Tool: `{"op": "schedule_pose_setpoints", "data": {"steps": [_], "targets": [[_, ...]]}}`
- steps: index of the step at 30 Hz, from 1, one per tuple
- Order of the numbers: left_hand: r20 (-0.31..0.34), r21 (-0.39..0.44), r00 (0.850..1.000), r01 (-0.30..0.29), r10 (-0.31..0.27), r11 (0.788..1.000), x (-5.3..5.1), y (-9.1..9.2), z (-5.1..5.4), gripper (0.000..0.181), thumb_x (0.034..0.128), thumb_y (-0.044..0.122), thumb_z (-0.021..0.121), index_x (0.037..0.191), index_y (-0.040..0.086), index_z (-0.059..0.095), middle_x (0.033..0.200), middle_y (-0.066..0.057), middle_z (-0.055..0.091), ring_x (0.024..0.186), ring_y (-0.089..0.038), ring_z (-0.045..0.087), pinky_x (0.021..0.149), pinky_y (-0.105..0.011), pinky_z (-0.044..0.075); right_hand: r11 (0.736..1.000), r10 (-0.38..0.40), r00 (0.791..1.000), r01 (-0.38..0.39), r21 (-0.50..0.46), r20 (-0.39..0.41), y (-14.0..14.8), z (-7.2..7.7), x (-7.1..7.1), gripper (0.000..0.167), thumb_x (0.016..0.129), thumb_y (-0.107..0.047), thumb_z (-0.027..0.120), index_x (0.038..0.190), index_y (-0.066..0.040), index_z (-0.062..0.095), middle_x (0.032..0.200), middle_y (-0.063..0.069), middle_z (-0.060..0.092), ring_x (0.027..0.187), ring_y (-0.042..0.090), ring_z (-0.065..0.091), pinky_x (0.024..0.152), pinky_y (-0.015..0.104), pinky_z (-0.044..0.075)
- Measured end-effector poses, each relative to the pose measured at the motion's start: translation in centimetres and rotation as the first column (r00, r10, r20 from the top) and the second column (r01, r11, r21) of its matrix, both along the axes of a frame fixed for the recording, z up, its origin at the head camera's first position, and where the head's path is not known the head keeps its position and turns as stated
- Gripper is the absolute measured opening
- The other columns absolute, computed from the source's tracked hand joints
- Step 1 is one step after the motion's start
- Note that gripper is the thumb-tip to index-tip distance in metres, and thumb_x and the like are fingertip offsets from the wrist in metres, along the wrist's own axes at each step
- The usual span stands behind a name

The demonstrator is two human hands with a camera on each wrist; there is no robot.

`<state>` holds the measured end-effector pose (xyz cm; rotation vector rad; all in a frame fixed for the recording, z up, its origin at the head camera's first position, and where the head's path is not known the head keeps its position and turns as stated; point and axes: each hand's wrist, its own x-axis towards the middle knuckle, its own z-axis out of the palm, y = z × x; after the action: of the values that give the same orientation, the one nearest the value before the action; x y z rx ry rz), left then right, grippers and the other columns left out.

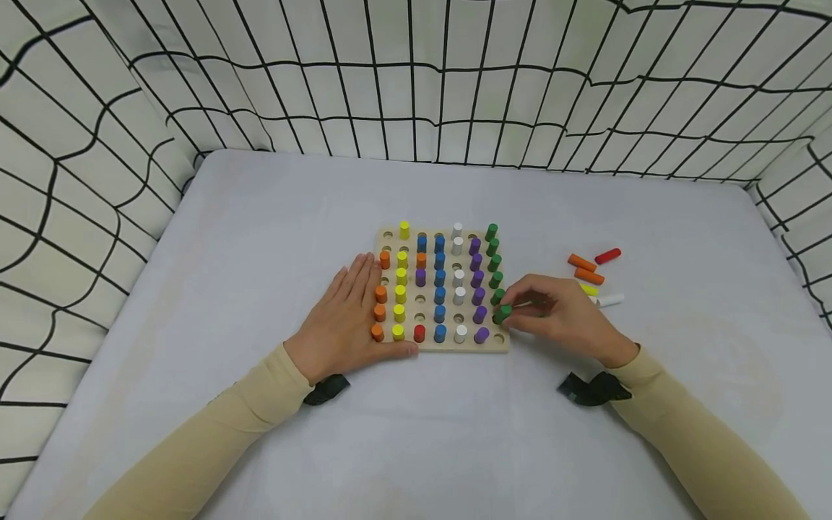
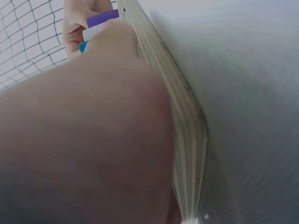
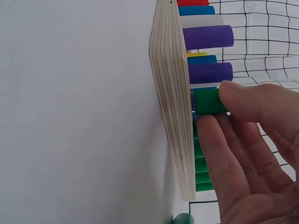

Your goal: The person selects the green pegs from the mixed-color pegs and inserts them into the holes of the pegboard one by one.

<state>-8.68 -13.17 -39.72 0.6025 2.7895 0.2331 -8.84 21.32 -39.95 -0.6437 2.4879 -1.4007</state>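
Note:
A wooden pegboard [image 1: 477,347] lies on the white table, its columns filled with coloured pegs and some bare holes. My right hand [image 1: 552,310] pinches a green peg [image 3: 208,101] between thumb and fingers at the board's right column, near the front corner. In the right wrist view that peg stands at the board's face, beside a purple peg [image 3: 210,73]. Whether its end is inside a hole cannot be told. With fingers straight, my left hand [image 1: 344,318] rests against the board's left edge, thumb along the front edge beneath the red peg [image 1: 419,333].
Right of the board lie loose pegs: a red one [image 1: 607,256], two orange ones [image 1: 581,262], a yellow one [image 1: 588,289] and a white one [image 1: 611,300]. Black wire grid panels [image 1: 409,94] surround the table's back and sides. A dark strap [image 1: 593,388] hangs at the right wrist.

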Motion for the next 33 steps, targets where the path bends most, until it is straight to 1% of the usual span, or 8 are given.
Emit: {"op": "schedule_pose_setpoints", "data": {"steps": [4, 9, 14, 22, 27, 30, 33], "targets": [[-0.006, -0.003, 1.000, 0.004, -0.004, 1.000, -0.03, 0.02, 0.03, 0.134, 0.0802, 0.087, 0.058, 0.164, -0.003, 0.005, 0.175, -0.021, 0.001, 0.165, -0.038, 0.001, 0.135, -0.054, 0.010, 1.000, -0.005, 1.000, 0.005, 0.017, -0.007, -0.08, 0.14, 0.01, 0.023, 0.088, -0.007, 0.082, 0.107, -0.015, 0.073, 0.109, 0.003, 0.076, 0.103, 0.009, 0.074, 0.090, 0.018, 0.060], [-0.012, -0.007, 1.000, 0.008, -0.009, 1.000, -0.12, 0.06, 0.05, 0.135, 0.0802, 0.088, 0.057, 0.164, -0.003, 0.004, 0.175, -0.021, 0.000, 0.165, -0.038, 0.001, 0.135, -0.054, 0.010, 1.000, -0.003, 1.000, 0.003, 0.007, -0.020, -0.01, 0.12, -0.06, 0.022, 0.088, -0.006, 0.082, 0.106, -0.014, 0.072, 0.109, 0.004, 0.075, 0.103, 0.006, 0.073, 0.090, 0.017, 0.060], [-0.013, -0.004, 1.000, 0.011, -0.011, 1.000, -0.21, 0.11, 0.05, 0.135, 0.0800, 0.089, 0.057, 0.164, -0.003, 0.003, 0.175, -0.021, 0.000, 0.165, -0.038, 0.000, 0.135, -0.054, 0.009, 1.000, 0.008, 1.000, -0.008, -0.002, -0.017, 0.04, -0.07, -0.11, 0.024, 0.087, -0.004, 0.082, 0.106, -0.014, 0.072, 0.109, 0.004, 0.075, 0.104, 0.006, 0.073, 0.091, 0.017, 0.060], [-0.013, 0.002, 1.000, 0.007, -0.007, 1.000, -0.18, 0.04, 0.09, 0.135, 0.0800, 0.087, 0.058, 0.164, -0.003, 0.004, 0.175, -0.021, 0.001, 0.165, -0.038, 0.001, 0.135, -0.054, 0.010, 0.999, 0.022, 0.999, -0.021, -0.034, 0.028, 0.08, 0.11, -0.14, 0.028, 0.086, -0.004, 0.083, 0.110, -0.015, 0.072, 0.112, 0.003, 0.074, 0.105, 0.006, 0.074, 0.092, 0.020, 0.061], [-0.012, -0.001, 1.000, 0.009, -0.009, 1.000, -0.11, 0.02, 0.03, 0.134, 0.0802, 0.087, 0.058, 0.164, -0.003, 0.005, 0.175, -0.021, 0.001, 0.165, -0.038, 0.001, 0.135, -0.054, 0.010, 1.000, 0.000, 0.999, 0.001, -0.015, 0.039, 0.19, 0.42, -0.02, 0.030, 0.086, -0.007, 0.084, 0.112, -0.014, 0.072, 0.113, 0.003, 0.075, 0.103, 0.009, 0.076, 0.091, 0.020, 0.061], [-0.012, 0.000, 1.000, 0.010, -0.010, 1.000, -0.07, 0.00, -0.02, 0.134, 0.0804, 0.087, 0.058, 0.164, -0.003, 0.005, 0.175, -0.021, 0.001, 0.165, -0.039, 0.002, 0.135, -0.054, 0.010, 1.000, -0.017, 0.999, 0.017, -0.001, 0.029, 0.39, 0.59, -0.01, 0.031, 0.085, -0.008, 0.085, 0.113, -0.014, 0.072, 0.112, 0.004, 0.075, 0.101, 0.009, 0.076, 0.090, 0.019, 0.061], [-0.014, 0.001, 1.000, 0.011, -0.011, 1.000, -0.02, -0.03, -0.07, 0.134, 0.0808, 0.087, 0.057, 0.164, -0.003, 0.006, 0.175, -0.021, 0.001, 0.165, -0.039, 0.002, 0.135, -0.054, 0.010, 1.000, -0.024, 1.000, 0.024, 0.013, -0.007, 0.60, 0.67, -0.09, 0.032, 0.085, -0.006, 0.085, 0.114, -0.012, 0.072, 0.110, 0.005, 0.075, 0.098, 0.008, 0.075, 0.090, 0.018, 0.061]]}}
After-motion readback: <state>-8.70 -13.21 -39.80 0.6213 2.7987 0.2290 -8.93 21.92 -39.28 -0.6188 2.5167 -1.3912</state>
